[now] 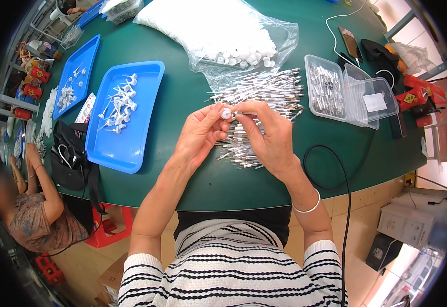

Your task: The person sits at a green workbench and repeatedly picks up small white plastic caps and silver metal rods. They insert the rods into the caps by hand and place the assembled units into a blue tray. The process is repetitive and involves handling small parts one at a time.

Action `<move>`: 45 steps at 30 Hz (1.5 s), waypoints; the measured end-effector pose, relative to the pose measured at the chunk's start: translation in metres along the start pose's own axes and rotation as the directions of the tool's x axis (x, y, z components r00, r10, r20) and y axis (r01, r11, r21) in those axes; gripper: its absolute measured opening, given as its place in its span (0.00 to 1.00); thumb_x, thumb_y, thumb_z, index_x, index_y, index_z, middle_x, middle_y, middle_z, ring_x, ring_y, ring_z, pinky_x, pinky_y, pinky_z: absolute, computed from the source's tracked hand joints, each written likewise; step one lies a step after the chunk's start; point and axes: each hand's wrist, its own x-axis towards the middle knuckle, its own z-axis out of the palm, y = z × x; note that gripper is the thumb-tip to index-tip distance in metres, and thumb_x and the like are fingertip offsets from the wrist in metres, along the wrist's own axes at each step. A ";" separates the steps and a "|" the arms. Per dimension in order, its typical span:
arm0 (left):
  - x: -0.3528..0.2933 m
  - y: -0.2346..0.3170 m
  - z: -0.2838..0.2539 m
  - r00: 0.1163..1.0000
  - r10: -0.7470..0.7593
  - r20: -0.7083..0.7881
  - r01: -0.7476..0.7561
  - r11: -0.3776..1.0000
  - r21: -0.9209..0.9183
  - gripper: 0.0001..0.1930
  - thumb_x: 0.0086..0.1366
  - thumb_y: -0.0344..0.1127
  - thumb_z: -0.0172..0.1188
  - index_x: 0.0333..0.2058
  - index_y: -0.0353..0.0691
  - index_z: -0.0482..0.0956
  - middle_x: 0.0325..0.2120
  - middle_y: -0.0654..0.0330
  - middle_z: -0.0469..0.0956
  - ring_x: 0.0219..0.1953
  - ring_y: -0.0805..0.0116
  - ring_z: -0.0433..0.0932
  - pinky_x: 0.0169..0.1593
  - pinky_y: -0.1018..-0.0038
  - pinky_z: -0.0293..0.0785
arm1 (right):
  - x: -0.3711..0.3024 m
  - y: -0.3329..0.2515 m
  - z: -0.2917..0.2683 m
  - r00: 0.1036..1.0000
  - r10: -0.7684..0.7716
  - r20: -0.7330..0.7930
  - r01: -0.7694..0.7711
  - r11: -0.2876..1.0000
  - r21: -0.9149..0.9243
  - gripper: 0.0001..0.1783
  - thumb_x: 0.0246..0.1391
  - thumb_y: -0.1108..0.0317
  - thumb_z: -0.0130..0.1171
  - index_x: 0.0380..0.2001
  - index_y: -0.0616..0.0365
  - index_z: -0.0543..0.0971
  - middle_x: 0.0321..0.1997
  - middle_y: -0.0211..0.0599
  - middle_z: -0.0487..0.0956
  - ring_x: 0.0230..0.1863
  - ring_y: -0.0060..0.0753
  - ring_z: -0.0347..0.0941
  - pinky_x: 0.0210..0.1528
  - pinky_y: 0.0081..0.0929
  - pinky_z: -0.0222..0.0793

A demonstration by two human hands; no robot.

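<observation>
Over the near part of the green table, my left hand (195, 135) pinches a small round white plastic cap (226, 113) between thumb and fingertips. My right hand (273, 139) meets it from the right, thumb and forefinger closed on a thin silvery rod (237, 113) whose end is at the cap. My fingers hide most of the rod. Beneath and behind both hands spreads a pile of thin white-and-silver rods (272, 92). Beyond the pile, a large clear plastic bag (282, 36) lies open with many loose white caps (254, 53) at its mouth.
A blue tray (139, 148) at left holds several capped white rods (118, 110); another blue tray (89, 55) stands farther left. A clear box (325, 84) of rods, a phone (350, 43) and a black cable (346, 179) are at right. A co-worker (39, 215) sits far left, beside a black bag (70, 153).
</observation>
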 end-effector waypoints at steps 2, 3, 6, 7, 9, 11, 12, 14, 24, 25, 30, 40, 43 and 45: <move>0.000 -0.001 -0.001 1.000 0.013 -0.001 -0.013 1.000 0.019 0.12 0.68 0.40 0.54 0.37 0.35 0.77 0.26 0.66 0.75 0.25 0.82 0.72 0.25 0.87 0.72 | 0.001 -0.001 0.000 1.000 -0.025 0.002 0.025 0.999 -0.022 0.11 0.48 0.77 0.61 0.36 0.58 0.75 0.29 0.37 0.78 0.28 0.39 0.77 0.29 0.31 0.71; 0.000 -0.001 -0.002 1.000 0.020 -0.002 -0.020 0.999 0.029 0.12 0.68 0.40 0.54 0.37 0.35 0.77 0.26 0.66 0.75 0.25 0.82 0.72 0.25 0.87 0.72 | 0.002 -0.002 -0.001 0.999 -0.039 0.004 0.039 0.999 -0.033 0.11 0.48 0.77 0.61 0.37 0.57 0.76 0.29 0.37 0.78 0.28 0.39 0.76 0.29 0.31 0.71; 0.000 -0.001 -0.001 0.999 0.030 -0.011 -0.030 0.998 0.059 0.13 0.68 0.40 0.54 0.37 0.35 0.77 0.26 0.66 0.75 0.25 0.82 0.72 0.26 0.87 0.72 | 0.003 -0.003 -0.002 0.997 -0.081 0.005 0.082 0.994 -0.069 0.11 0.47 0.77 0.62 0.37 0.57 0.76 0.29 0.36 0.78 0.28 0.39 0.76 0.28 0.31 0.70; 0.000 -0.001 0.000 0.999 0.032 -0.011 -0.031 0.998 0.063 0.13 0.68 0.40 0.54 0.37 0.35 0.77 0.26 0.66 0.75 0.25 0.82 0.72 0.26 0.87 0.72 | 0.003 -0.002 -0.002 0.995 -0.096 0.005 0.096 0.992 -0.081 0.11 0.47 0.77 0.62 0.37 0.57 0.77 0.29 0.36 0.78 0.28 0.39 0.76 0.28 0.31 0.70; -0.001 0.000 0.001 0.999 0.034 -0.012 -0.033 0.997 0.070 0.13 0.68 0.40 0.54 0.37 0.35 0.77 0.26 0.66 0.75 0.25 0.82 0.72 0.26 0.87 0.72 | 0.004 -0.002 -0.002 0.994 -0.111 0.010 0.111 0.990 -0.089 0.11 0.47 0.77 0.62 0.36 0.57 0.77 0.29 0.36 0.78 0.28 0.38 0.76 0.28 0.31 0.70; 0.000 -0.001 -0.001 0.999 0.031 -0.013 -0.030 0.998 0.054 0.12 0.68 0.40 0.54 0.37 0.35 0.77 0.26 0.67 0.75 0.25 0.82 0.72 0.26 0.87 0.72 | 0.004 -0.002 -0.002 0.994 -0.107 0.016 0.107 0.991 -0.084 0.12 0.47 0.77 0.62 0.36 0.57 0.77 0.29 0.36 0.78 0.28 0.38 0.76 0.28 0.31 0.70; 0.000 -0.002 -0.002 0.999 0.030 -0.014 -0.029 0.999 0.046 0.12 0.68 0.40 0.54 0.37 0.35 0.77 0.26 0.67 0.75 0.25 0.82 0.72 0.26 0.87 0.72 | 0.003 -0.002 -0.002 0.995 -0.094 0.020 0.096 0.993 -0.075 0.12 0.47 0.77 0.62 0.37 0.57 0.77 0.29 0.36 0.78 0.28 0.38 0.76 0.28 0.31 0.70; 0.001 -0.002 -0.002 1.000 0.009 -0.027 -0.008 1.000 0.006 0.12 0.68 0.40 0.54 0.37 0.35 0.77 0.26 0.67 0.75 0.26 0.82 0.72 0.26 0.87 0.72 | 0.002 -0.002 -0.001 0.997 -0.078 0.014 0.078 0.996 -0.052 0.12 0.47 0.77 0.62 0.37 0.56 0.77 0.29 0.36 0.78 0.28 0.38 0.76 0.28 0.31 0.71; 0.002 0.001 -0.001 0.998 -0.060 -0.027 0.054 0.981 -0.187 0.11 0.67 0.39 0.55 0.35 0.36 0.75 0.26 0.65 0.75 0.26 0.80 0.74 0.25 0.89 0.75 | -0.004 -0.001 0.008 0.999 0.024 -0.043 -0.019 0.994 0.109 0.12 0.49 0.79 0.61 0.38 0.57 0.76 0.34 0.36 0.81 0.31 0.37 0.79 0.31 0.27 0.73; 0.002 0.001 -0.002 0.998 -0.063 -0.015 0.059 0.977 -0.205 0.11 0.67 0.39 0.55 0.35 0.35 0.75 0.26 0.65 0.75 0.26 0.80 0.74 0.26 0.89 0.75 | -0.004 -0.001 0.008 0.999 0.017 -0.048 -0.012 0.993 0.116 0.12 0.49 0.79 0.61 0.38 0.57 0.76 0.34 0.36 0.81 0.31 0.37 0.79 0.32 0.27 0.73; 0.002 0.000 -0.004 0.997 -0.074 0.026 0.079 0.961 -0.264 0.11 0.68 0.38 0.54 0.35 0.35 0.74 0.27 0.63 0.75 0.27 0.78 0.75 0.27 0.88 0.77 | -0.004 0.000 0.010 0.998 0.022 -0.065 -0.011 0.986 0.165 0.12 0.50 0.80 0.61 0.39 0.58 0.76 0.35 0.36 0.82 0.32 0.35 0.80 0.32 0.26 0.74; 0.001 -0.001 -0.004 0.999 -0.034 0.029 0.039 0.977 -0.211 0.13 0.68 0.39 0.54 0.38 0.33 0.74 0.28 0.62 0.74 0.28 0.78 0.74 0.27 0.88 0.77 | -0.006 -0.004 0.011 0.992 0.117 -0.053 -0.102 0.970 0.222 0.09 0.53 0.79 0.59 0.38 0.61 0.74 0.37 0.40 0.82 0.36 0.33 0.81 0.35 0.24 0.76; 0.001 0.000 -0.002 0.999 -0.039 0.023 0.043 0.976 -0.216 0.13 0.68 0.39 0.54 0.38 0.33 0.74 0.28 0.62 0.74 0.28 0.78 0.74 0.27 0.89 0.77 | -0.007 -0.004 0.012 0.988 0.143 -0.058 -0.122 0.955 0.271 0.08 0.54 0.78 0.58 0.38 0.61 0.73 0.37 0.40 0.82 0.36 0.33 0.81 0.35 0.24 0.76; 0.001 0.000 -0.002 0.999 -0.046 0.020 0.049 0.974 -0.222 0.13 0.68 0.39 0.54 0.38 0.32 0.74 0.28 0.62 0.74 0.28 0.78 0.74 0.27 0.89 0.77 | -0.008 -0.003 0.013 0.989 0.140 -0.055 -0.120 0.955 0.271 0.08 0.55 0.78 0.58 0.38 0.61 0.73 0.37 0.40 0.82 0.36 0.34 0.81 0.35 0.25 0.76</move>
